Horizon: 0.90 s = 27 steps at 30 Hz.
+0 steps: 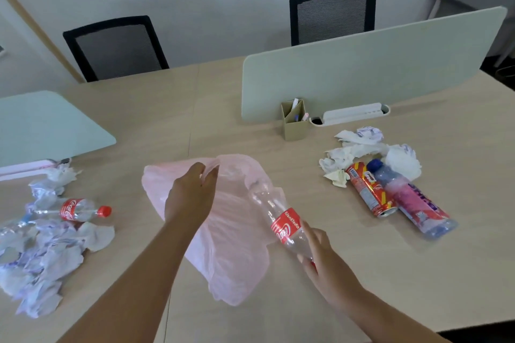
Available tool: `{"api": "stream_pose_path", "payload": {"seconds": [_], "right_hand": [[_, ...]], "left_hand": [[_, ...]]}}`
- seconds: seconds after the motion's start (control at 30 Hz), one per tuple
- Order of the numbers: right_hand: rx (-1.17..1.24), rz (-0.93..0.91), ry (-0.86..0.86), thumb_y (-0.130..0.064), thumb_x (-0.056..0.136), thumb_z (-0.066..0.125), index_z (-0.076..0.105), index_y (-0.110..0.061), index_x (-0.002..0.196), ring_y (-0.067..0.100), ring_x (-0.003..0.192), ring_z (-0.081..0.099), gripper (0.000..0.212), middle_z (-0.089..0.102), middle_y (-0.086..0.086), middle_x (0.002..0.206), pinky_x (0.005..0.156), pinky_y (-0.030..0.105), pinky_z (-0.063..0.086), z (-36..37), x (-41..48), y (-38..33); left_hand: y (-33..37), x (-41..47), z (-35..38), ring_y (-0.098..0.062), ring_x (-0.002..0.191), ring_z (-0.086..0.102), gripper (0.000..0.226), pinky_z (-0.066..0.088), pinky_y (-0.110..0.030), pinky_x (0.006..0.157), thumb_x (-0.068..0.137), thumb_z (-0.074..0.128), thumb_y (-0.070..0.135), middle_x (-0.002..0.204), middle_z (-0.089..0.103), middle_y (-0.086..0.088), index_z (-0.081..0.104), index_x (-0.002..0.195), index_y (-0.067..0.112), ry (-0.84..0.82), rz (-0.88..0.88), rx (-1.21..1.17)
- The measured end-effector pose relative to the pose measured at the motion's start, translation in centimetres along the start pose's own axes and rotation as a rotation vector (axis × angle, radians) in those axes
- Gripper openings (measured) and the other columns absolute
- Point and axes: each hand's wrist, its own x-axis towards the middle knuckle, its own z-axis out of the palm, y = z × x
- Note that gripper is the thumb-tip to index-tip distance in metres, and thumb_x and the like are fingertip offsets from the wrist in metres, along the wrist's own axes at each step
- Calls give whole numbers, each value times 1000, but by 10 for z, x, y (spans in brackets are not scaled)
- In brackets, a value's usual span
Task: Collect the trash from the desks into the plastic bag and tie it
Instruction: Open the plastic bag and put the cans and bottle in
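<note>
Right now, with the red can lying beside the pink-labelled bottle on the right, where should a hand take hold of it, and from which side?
Probably around the middle of the red can, coming from above and its left. It lies on its side, open end toward the camera, and the pink-labelled bottle presses along its right flank, while crumpled tissues crowd its far end. The left flank faces bare desk.

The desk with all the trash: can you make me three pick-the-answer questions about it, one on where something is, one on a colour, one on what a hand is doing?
1. Where is the can?
A. right pile
B. left pile
C. on a chair

2. What colour is the bag?
A. black
B. pink
C. green

3. What does the right hand hold?
A. nothing
B. a pen
C. a bottle

Answers:
A, the can lies by the tissues on the right.
B, the bag is pale pink.
C, the right hand grips a bottle at the bag's mouth.
</note>
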Motion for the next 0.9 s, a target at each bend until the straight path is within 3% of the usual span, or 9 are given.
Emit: {"api": "stream_pose_path", "payload": {"seconds": [0.13,0.27,0.4,0.5,0.57,0.63,0.73,0.83,0.9], "right_hand": [[-87,-145,-147,-39,96,45,-19,-46,145,8,81,62,81,26,-13,150,58,15,42,11,-6,-7],[-199,-271,-214,-32,98,44,-16,-47,148,21,89,62,80,27,-7,149,67,30,47,9,35,-27],[-168,-114,-282,-27,97,47,-4,-46,150,26,87,62,76,34,2,138,64,33,48,13,79,-45],[13,-89,-304,-32,94,57,8,-45,151,20,100,59,77,36,-2,137,78,34,52,4,94,-44],[-53,-171,-150,-42,89,62,31,-36,148,19,111,54,66,44,-3,135,88,33,48,-18,94,-26],[-256,-182,128,-51,84,63,48,-30,138,25,116,53,60,52,-2,131,92,36,44,-44,94,7],[-452,150,282,-63,79,61,41,-31,142,34,135,36,73,41,7,147,109,47,33,-91,91,64],[-541,473,235,-79,73,51,28,-38,146,43,142,17,87,21,11,157,113,55,17,-124,85,108],[-620,520,188,-78,72,52,31,-35,144,45,142,15,87,18,11,158,113,58,15,-130,80,121]], "left_hand": [[14,5,9,-24,60,51,50,37,-32,54,92,40,62,63,54,-1,39,66,19,0,-75,-53],[27,0,17,-22,56,45,50,35,-31,52,91,43,60,60,49,1,38,63,19,-49,-84,-94],[36,-9,33,-21,55,41,45,34,-30,52,89,45,57,58,46,3,39,62,21,-114,-77,-132],[40,-11,46,-20,53,39,42,33,-29,52,89,45,56,55,43,5,41,60,26,-145,-57,-127],[42,-8,54,-19,51,36,41,32,-29,52,90,46,53,52,39,6,40,58,28,-145,-22,-113],[44,-2,62,-19,51,33,40,31,-30,52,90,47,51,51,37,6,39,58,28,-132,9,-95],[48,9,77,-20,52,33,40,31,-30,50,90,47,48,52,38,5,36,61,23,-115,35,-67],[54,21,92,-21,52,36,42,32,-30,50,90,46,47,54,42,3,36,63,16,-117,56,-70],[59,27,99,-23,53,38,43,32,-31,50,91,46,46,56,44,0,36,63,15,-125,63,-65]]}}
